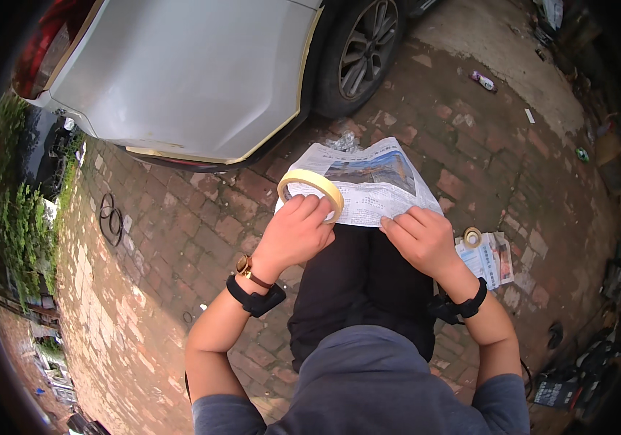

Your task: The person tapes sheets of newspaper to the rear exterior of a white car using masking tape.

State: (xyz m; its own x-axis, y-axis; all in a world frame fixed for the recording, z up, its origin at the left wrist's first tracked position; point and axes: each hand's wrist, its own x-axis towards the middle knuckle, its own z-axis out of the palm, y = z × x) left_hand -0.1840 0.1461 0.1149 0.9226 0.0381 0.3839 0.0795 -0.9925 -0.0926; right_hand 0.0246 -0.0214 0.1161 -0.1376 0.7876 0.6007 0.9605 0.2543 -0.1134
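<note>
Over my knees spreads a sheet of newspaper [386, 185], printed with a wide picture. My left hand [296, 230] is closed on a large roll of pale yellow masking tape [319, 178], its fingers hooked through the ring at the sheet's left edge. At the near right edge of the paper, my right hand [423, 235] pinches the newspaper between thumb and fingers. Ahead of me stands a silver car [194, 72], with yellow tape along its wheel arch and lower edge.
On the brick ground to my right, a smaller tape roll [473, 236] rests on more newspaper [497, 259]. The car's rear wheel [365, 54] is just beyond the sheet. Thin black loops [111, 220] lie at the left. Assorted clutter lines the right side.
</note>
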